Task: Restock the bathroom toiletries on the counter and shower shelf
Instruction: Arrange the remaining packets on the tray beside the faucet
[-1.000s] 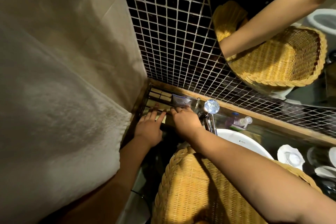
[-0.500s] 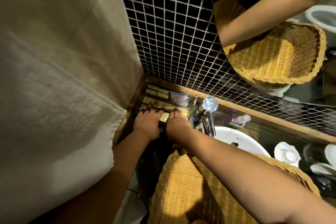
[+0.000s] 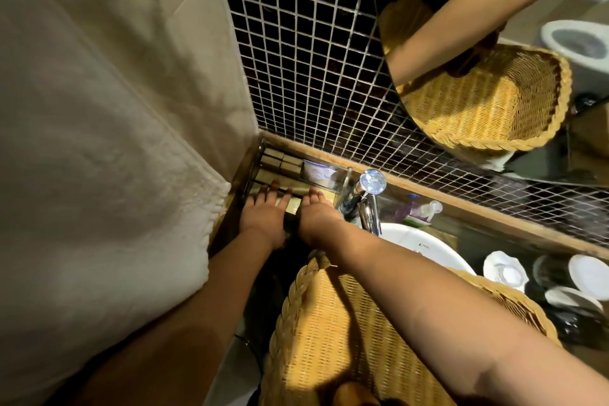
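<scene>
The left hand (image 3: 263, 216) and right hand (image 3: 318, 216), fingers straight, are pressing small tan boxes (image 3: 278, 160) in the clear acrylic tray (image 3: 344, 181). Counter stocking is apparently progressing; the shower shelf is probably remaining.

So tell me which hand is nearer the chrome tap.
Right. The right hand sits just beside the tap; the left hand lies farther off, beyond the right hand, toward the towel.
</scene>
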Motion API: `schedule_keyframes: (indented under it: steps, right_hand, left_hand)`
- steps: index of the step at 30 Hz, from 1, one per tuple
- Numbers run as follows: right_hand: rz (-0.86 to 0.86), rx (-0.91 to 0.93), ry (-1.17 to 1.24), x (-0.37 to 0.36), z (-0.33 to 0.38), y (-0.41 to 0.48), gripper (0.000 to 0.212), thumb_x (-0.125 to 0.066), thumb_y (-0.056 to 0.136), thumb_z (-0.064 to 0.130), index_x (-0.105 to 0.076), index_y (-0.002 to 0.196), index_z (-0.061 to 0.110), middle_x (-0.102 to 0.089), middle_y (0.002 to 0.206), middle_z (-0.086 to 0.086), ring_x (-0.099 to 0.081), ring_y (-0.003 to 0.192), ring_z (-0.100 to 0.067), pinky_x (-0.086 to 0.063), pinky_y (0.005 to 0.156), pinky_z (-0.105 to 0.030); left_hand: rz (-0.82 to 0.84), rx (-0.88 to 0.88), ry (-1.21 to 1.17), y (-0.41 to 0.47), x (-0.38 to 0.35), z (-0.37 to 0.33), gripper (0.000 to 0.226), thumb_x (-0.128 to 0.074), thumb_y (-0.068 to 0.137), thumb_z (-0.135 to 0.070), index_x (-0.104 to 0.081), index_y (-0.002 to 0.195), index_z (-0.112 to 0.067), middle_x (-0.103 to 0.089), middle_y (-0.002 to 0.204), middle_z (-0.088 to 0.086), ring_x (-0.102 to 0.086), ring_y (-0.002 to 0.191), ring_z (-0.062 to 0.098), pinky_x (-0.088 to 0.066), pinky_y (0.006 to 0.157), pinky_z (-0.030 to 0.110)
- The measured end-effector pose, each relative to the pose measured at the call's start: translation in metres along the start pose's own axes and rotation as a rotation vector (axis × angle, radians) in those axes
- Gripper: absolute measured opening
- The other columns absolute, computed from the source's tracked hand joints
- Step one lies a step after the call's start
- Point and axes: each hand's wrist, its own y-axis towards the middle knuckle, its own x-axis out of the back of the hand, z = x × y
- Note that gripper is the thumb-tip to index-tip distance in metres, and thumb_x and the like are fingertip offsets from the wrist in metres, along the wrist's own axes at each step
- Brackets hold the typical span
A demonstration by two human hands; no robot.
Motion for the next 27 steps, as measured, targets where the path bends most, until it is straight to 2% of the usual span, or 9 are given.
schedule_keyframes:
  steps: [4,7,9,12,16,19,21,25,27]
  right_hand:
    - [-0.057,0.040,0.061,0.006,-0.009,-0.020,0.080,-0.055,0.096,0.021,-0.008,0.156,-0.002,-0.005,0.165,-0.019,-0.009,0.152,-0.033,-0.015,0.122,-0.040]
    - [-0.151,0.016,0.136,0.005,-0.015,-0.037,0.065,-0.063,0.089,0.020,-0.035,0.145,0.002,-0.037,0.150,-0.016,-0.037,0.139,-0.033,-0.035,0.114,-0.043]
    - [-0.191,0.021,0.114,0.005,-0.018,-0.053,0.060,-0.065,0.086,0.022,-0.043,0.138,0.003,-0.045,0.141,-0.016,-0.046,0.131,-0.034,-0.043,0.107,-0.046]
    - [-0.203,0.059,0.064,0.003,-0.024,-0.076,0.076,-0.065,0.087,0.032,-0.031,0.148,0.002,-0.036,0.151,-0.017,-0.040,0.137,-0.032,-0.035,0.114,-0.042]
    - [-0.216,0.067,0.066,-0.007,-0.031,-0.098,0.055,-0.041,0.102,0.035,-0.038,0.142,-0.003,-0.042,0.145,-0.023,-0.043,0.133,-0.036,-0.036,0.112,-0.043]
    - [-0.249,0.136,0.061,-0.025,-0.039,-0.111,0.052,-0.028,0.106,0.036,-0.041,0.140,-0.002,-0.044,0.143,-0.024,-0.043,0.133,-0.038,-0.036,0.111,-0.048]
    - [-0.293,0.178,0.046,-0.039,-0.046,-0.122,0.053,-0.028,0.106,0.035,-0.037,0.144,-0.002,-0.041,0.147,-0.024,-0.041,0.136,-0.036,-0.033,0.113,-0.044]
    - [-0.315,0.248,-0.026,-0.057,-0.072,-0.151,0.066,-0.035,0.106,0.035,-0.009,0.158,0.005,-0.014,0.164,-0.018,-0.016,0.151,-0.030,-0.014,0.121,-0.035]
    - [-0.322,0.215,-0.033,-0.068,-0.088,-0.170,0.067,-0.037,0.105,0.036,-0.007,0.159,0.010,-0.012,0.165,-0.015,-0.017,0.151,-0.030,-0.015,0.121,-0.036]
  left_hand:
    - [0.017,0.029,0.018,-0.019,0.006,0.001,0.096,-0.060,0.086,-0.049,0.002,0.157,-0.030,-0.003,0.165,0.009,-0.006,0.150,0.031,-0.012,0.120,0.047]
    - [-0.005,0.057,-0.033,-0.033,0.016,-0.002,0.088,-0.053,0.090,-0.038,0.002,0.158,-0.028,0.004,0.166,0.009,-0.001,0.151,0.030,-0.012,0.120,0.048]
    - [-0.036,0.060,-0.052,-0.044,0.025,-0.008,0.082,-0.051,0.092,-0.036,-0.002,0.158,-0.027,0.008,0.165,0.008,-0.001,0.151,0.029,-0.013,0.120,0.049]
    - [-0.106,0.073,-0.041,-0.063,0.038,-0.022,0.075,-0.047,0.094,-0.037,-0.009,0.157,-0.028,0.001,0.166,0.007,-0.009,0.150,0.029,-0.020,0.118,0.048]
    - [-0.238,0.079,-0.080,-0.097,0.044,-0.050,0.071,-0.047,0.094,-0.039,-0.016,0.157,-0.026,-0.007,0.165,0.008,-0.021,0.147,0.029,-0.027,0.114,0.046]
    - [-0.323,0.058,-0.083,-0.127,0.041,-0.071,0.069,-0.046,0.096,-0.035,-0.015,0.157,-0.026,-0.007,0.166,0.007,-0.027,0.145,0.028,-0.031,0.111,0.044]
    - [-0.349,0.030,-0.100,-0.148,0.034,-0.083,0.066,-0.042,0.098,-0.036,-0.016,0.157,-0.025,-0.007,0.166,0.008,-0.027,0.145,0.027,-0.031,0.113,0.045]
    - [-0.380,-0.106,-0.049,-0.179,0.019,-0.100,0.066,-0.046,0.097,-0.039,-0.019,0.156,-0.026,-0.008,0.165,0.007,-0.017,0.149,0.026,-0.024,0.118,0.047]
    - [-0.385,-0.177,-0.041,-0.188,0.013,-0.106,0.064,-0.045,0.097,-0.039,-0.020,0.156,-0.029,-0.006,0.166,0.006,-0.013,0.150,0.026,-0.021,0.119,0.047]
